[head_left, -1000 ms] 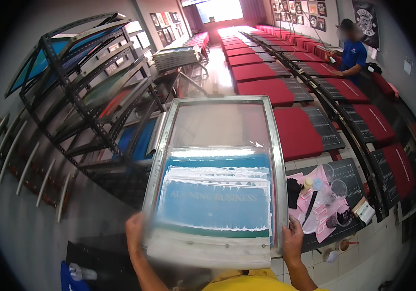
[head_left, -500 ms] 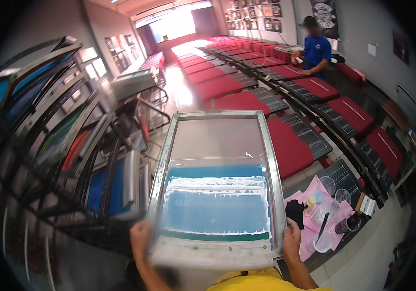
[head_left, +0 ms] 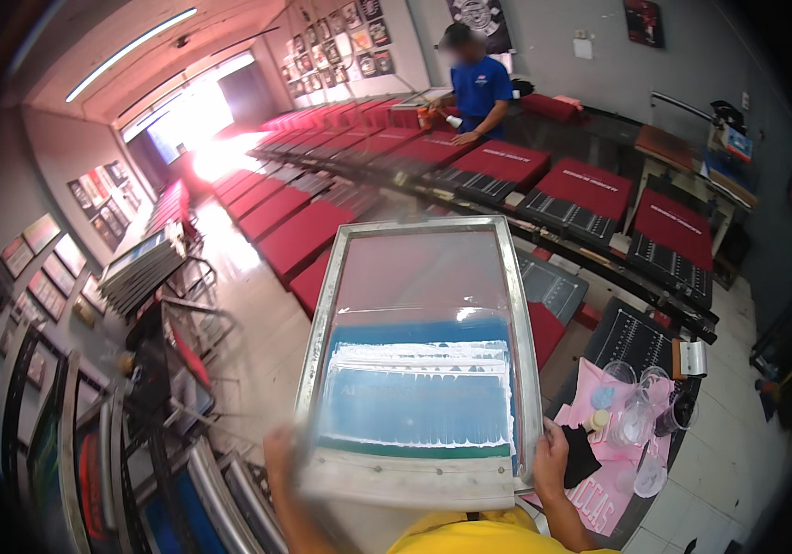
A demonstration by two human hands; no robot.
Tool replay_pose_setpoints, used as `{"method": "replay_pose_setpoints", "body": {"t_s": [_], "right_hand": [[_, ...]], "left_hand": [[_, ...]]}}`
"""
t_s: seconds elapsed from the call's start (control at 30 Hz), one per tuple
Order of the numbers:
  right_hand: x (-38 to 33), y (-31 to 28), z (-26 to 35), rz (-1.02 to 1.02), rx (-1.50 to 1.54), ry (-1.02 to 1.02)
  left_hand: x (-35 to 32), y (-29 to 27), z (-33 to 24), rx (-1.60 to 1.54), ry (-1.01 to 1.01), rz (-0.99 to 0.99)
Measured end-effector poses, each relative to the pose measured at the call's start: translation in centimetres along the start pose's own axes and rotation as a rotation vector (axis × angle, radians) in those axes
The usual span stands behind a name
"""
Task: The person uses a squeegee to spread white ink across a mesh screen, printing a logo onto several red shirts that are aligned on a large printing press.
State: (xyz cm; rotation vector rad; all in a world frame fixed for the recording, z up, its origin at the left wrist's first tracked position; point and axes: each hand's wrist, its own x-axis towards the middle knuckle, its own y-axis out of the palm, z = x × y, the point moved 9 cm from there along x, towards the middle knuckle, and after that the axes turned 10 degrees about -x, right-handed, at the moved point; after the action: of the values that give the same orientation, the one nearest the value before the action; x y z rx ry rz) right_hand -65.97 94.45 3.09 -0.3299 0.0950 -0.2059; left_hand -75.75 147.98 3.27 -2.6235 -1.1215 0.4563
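Observation:
A silkscreen frame [head_left: 522, 369] of bare metal hangs before me, held up by its near corners. Its mesh is greyish at the far end and blue emulsion [head_left: 414, 411] nearer to me, with faint lettering. White ink [head_left: 419, 355] lies in a thick band across the blue, and a thinner line edges its near side. My left hand [head_left: 280, 452], smeared by motion, closes on the near left side of the frame. Round the near right side, the fingers of my right hand [head_left: 551, 457] are wrapped. The undersides of both grips are hidden.
Red garments [head_left: 677, 226] lie on long rows of printing pallets. A person in a blue shirt [head_left: 483, 90] stands behind the far row. Clear plastic cups [head_left: 634, 420] and a pink printed cloth [head_left: 594, 503] sit at my right. Racked screens [head_left: 197, 489] stand at left.
My view has swung to the right, so the pallets, person and racks shift left in it. The silkscreen frame has stayed in both hands and turned along with me.

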Motion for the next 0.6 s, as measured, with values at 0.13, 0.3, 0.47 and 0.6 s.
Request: {"method": "replay_pose_setpoints", "body": {"t_s": [0.13,0.3,0.47,0.6], "right_hand": [[1.0,1.5,-1.2,-0.179,-0.052,0.013],[0.8,4.9,-2.3,-0.392,-0.11,0.054],[0.0,7.9,-4.3,-0.599,-0.219,0.12],[-2.8,10.1,-5.2,-0.726,-0.335,0.244]], "left_hand": [[8.8,5.1,0.4,-0.086,0.065,0.18],[19.1,12.0,1.3,-0.129,0.137,0.375],[25.3,18.4,2.4,-0.126,0.058,0.556],[27.1,20.1,-0.6,-0.145,0.073,0.666]]}}
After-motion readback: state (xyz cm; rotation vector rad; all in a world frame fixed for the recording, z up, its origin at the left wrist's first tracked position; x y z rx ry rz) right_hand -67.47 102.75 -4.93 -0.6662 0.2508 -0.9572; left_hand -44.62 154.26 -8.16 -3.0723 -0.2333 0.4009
